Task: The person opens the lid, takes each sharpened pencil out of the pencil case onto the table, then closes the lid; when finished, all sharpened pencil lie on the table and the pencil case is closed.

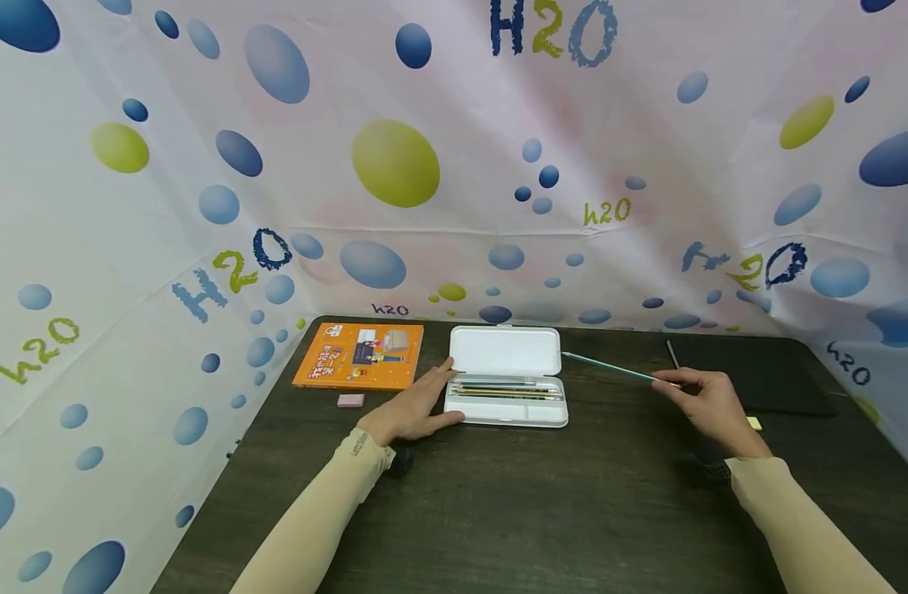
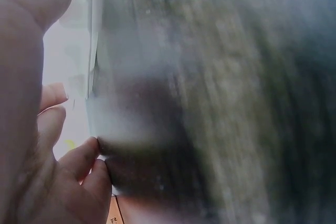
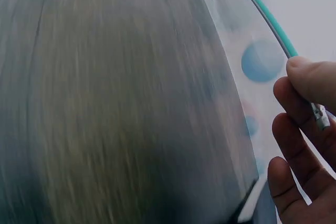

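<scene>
1. A teal pencil (image 1: 610, 365) is pinched between the thumb and forefinger of the right hand (image 1: 710, 404); its other fingers are held apart from it, loosely bent.
2. The pencil is slanted leftward over the table (image 1: 536, 511), its far tip just beside the lid (image 1: 505, 348); whether they touch cannot be told.
3. The left side of the white case (image 1: 506, 414) is touched by the left hand (image 1: 413, 408), its fingers extended and its thumb spread apart from them.
4. The case is opened flat, and several pencils (image 1: 508, 389) are laid lengthwise in its rear compartment.
5. An orange book (image 1: 359, 356) and a pink eraser (image 1: 351, 400) are placed left of the case.
6. A black mat (image 1: 766, 375) is seen beyond the right hand.
</scene>
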A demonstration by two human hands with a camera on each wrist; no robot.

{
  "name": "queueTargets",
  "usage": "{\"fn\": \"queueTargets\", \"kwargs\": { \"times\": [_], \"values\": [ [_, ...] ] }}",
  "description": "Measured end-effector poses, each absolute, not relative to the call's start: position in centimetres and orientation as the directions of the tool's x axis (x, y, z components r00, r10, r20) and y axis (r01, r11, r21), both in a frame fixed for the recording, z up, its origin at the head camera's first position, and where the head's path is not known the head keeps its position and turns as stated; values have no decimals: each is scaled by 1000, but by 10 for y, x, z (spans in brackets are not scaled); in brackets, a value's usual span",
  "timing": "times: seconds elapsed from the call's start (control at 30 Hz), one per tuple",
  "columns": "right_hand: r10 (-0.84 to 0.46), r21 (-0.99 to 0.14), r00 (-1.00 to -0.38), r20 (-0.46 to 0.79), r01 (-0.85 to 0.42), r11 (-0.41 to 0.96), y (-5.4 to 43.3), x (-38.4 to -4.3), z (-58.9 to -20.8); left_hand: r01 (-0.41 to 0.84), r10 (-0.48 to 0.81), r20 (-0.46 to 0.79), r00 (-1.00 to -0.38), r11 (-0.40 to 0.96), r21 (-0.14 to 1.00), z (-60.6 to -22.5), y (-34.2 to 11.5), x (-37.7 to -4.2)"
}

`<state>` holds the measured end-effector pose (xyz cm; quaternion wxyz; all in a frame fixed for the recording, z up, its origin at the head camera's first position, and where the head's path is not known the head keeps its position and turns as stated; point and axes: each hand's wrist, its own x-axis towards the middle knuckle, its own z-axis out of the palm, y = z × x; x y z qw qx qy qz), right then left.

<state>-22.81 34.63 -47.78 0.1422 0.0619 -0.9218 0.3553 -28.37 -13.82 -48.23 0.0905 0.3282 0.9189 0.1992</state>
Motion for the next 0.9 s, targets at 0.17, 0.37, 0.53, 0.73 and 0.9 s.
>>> {"fn": "queueTargets", "kwargs": {
  "times": [0.17, 0.37, 0.53, 0.73, 0.9],
  "values": [
    [32, -630, -952, 304, -176, 756, 361, -226, -482, 569, 640, -37, -767, 706, 423, -483, -137, -287],
    [-1, -603, -943, 331, -212, 769, 358, -235, -488, 568, 638, -31, -770, 707, 422, -484, -138, -285],
    [-45, -546, -946, 321, -224, 807, 351, -242, -490, 570, 642, -28, -766, 699, 432, -482, -138, -283],
    [-111, -484, -935, 336, -272, 832, 344, -245, -493, 565, 637, -49, -769, 715, 412, -483, -138, -284],
    [-195, -399, -909, 369, -344, 850, 341, -246, -494, 557, 629, -54, -775, 722, 411, -485, -139, -284]
  ]
}}
